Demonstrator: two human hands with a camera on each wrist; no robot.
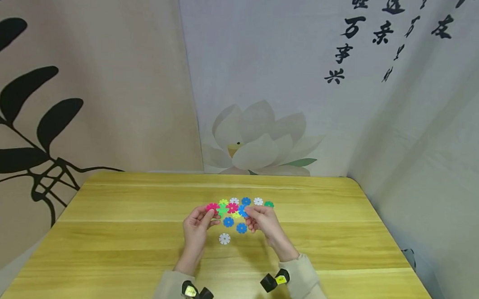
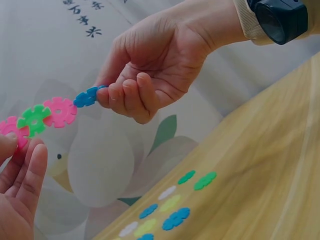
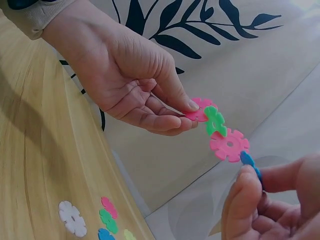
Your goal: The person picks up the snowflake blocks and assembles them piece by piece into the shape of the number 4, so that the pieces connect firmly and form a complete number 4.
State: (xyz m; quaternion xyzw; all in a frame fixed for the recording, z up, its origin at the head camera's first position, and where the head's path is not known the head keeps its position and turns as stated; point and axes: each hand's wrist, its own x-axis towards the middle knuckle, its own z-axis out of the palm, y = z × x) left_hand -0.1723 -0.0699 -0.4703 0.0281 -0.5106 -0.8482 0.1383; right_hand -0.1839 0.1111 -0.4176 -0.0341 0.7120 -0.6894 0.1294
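Both hands hold up a short chain of notched plastic discs, joined edge to edge, above the table. My left hand pinches the pink end disc between thumb and fingers. Beside that disc sits a green disc, then a second pink disc. At the other end a blue disc is pinched by my right hand, its remaining fingers loosely curled. The blue disc meets the second pink one at its edge, turned at an angle to it.
Loose discs lie on the wooden table below and behind the hands: a white disc nearest me, blue discs, and several green, yellow and white ones farther back. A printed curtain hangs behind the table's far edge.
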